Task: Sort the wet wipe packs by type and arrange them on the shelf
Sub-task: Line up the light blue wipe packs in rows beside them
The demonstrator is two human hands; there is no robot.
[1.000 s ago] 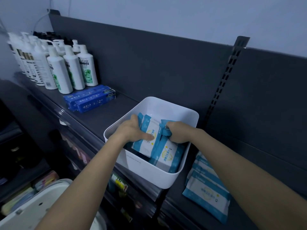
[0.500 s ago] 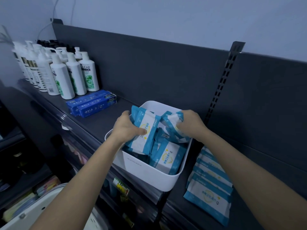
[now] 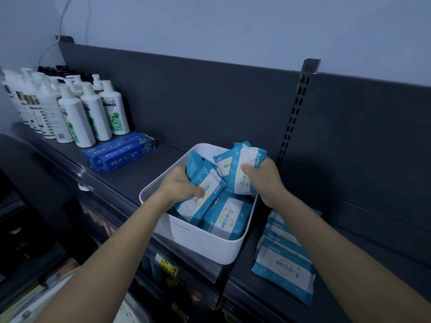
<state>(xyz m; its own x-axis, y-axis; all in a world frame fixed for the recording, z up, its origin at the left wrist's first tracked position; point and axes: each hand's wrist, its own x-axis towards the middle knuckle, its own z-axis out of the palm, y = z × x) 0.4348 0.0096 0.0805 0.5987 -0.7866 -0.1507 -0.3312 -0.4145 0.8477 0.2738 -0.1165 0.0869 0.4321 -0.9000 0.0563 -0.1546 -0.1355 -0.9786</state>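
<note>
Two bare arms are reaching up from the bottom of the view. On the right, a row of wet wipe packs (image 3: 284, 259) is lying flat on the dark shelf (image 3: 130, 183). Each pack is covering part of the next one. The row is sitting just beside a white bin (image 3: 198, 243).

The bin is sitting at the front edge of the shelf. One flat pack (image 3: 226, 217) is lying inside it, near the front wall.

The left hand (image 3: 180, 187) is grasping a tilted pack (image 3: 200, 201), with the thumb pressing on its top face. The low end of this pack is pointing down into the bin.

The right hand (image 3: 263, 180) is squeezing a small bunch of packs (image 3: 240, 166) and holding them up over the back right part of the bin. All the packs are blue and white.

Further left on the shelf, blue toothpaste boxes (image 3: 121, 155) are lying flat. Behind them, white pump bottles (image 3: 93, 113) are standing in rows. A dark back panel (image 3: 210, 101) is standing up behind everything.
</note>
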